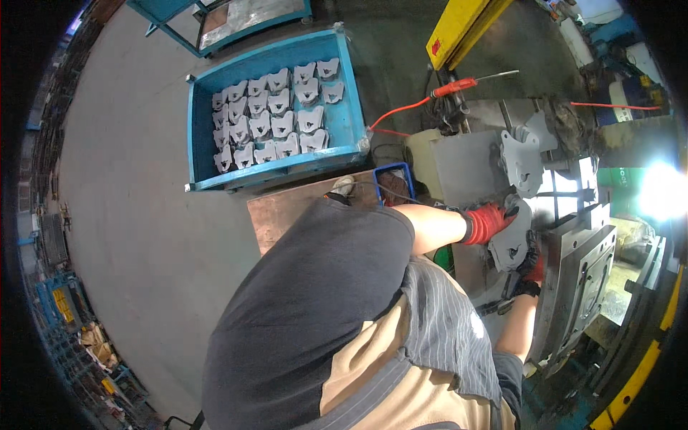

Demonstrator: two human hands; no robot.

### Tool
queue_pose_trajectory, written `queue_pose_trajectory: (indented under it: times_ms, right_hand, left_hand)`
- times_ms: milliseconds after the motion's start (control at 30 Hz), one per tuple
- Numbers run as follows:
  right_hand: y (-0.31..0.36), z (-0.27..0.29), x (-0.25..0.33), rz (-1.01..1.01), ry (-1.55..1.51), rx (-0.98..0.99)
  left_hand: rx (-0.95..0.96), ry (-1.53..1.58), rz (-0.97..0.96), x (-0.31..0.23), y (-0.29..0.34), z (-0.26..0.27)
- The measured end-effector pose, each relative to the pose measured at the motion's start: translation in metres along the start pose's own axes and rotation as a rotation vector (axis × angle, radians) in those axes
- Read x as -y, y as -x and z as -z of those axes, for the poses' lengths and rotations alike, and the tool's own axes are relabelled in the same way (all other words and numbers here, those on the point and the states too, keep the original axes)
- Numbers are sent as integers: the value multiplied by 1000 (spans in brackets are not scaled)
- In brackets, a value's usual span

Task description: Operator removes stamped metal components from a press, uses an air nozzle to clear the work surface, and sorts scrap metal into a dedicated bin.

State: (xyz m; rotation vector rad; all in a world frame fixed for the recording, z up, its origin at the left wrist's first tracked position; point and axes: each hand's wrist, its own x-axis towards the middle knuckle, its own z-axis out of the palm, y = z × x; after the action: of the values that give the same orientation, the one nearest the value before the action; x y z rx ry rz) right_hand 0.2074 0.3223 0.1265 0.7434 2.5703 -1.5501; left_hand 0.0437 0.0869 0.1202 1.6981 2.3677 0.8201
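Observation:
A flat grey stamped metal plate (508, 248) with notched edges and cut-outs lies in front of me, beside the press. My left hand (487, 222), in a red glove with dark fingertips, is closed on the plate's far edge. On its right edge is my right hand (532, 268), also gloved in red and black, its fingers partly hidden and closed round the side. Just beyond my hands, more plates of the same shape (522, 163) rest on the grey work surface (466, 168). The steel die block (579, 276) stands close to the right of my right hand.
Left of the bench stands a blue metal bin (276, 170) with stacked grey plates in rows. An orange-handled air gun (454, 87) on a hose hangs near a yellow post (459, 32). A small blue crate (394, 183) sits by my left arm. A bright lamp (661, 192) glares at right.

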Motion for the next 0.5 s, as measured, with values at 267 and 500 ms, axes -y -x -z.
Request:
queue_pose_trajectory:
  times_ms: [267, 500]
  right_hand:
    - [21, -19, 35, -152, -335, -54]
    - [39, -56, 132, -272, -400, -240]
  left_hand:
    - [-3, 109, -49, 10, 4, 19]
    - [-10, 228, -87, 15, 5, 7]
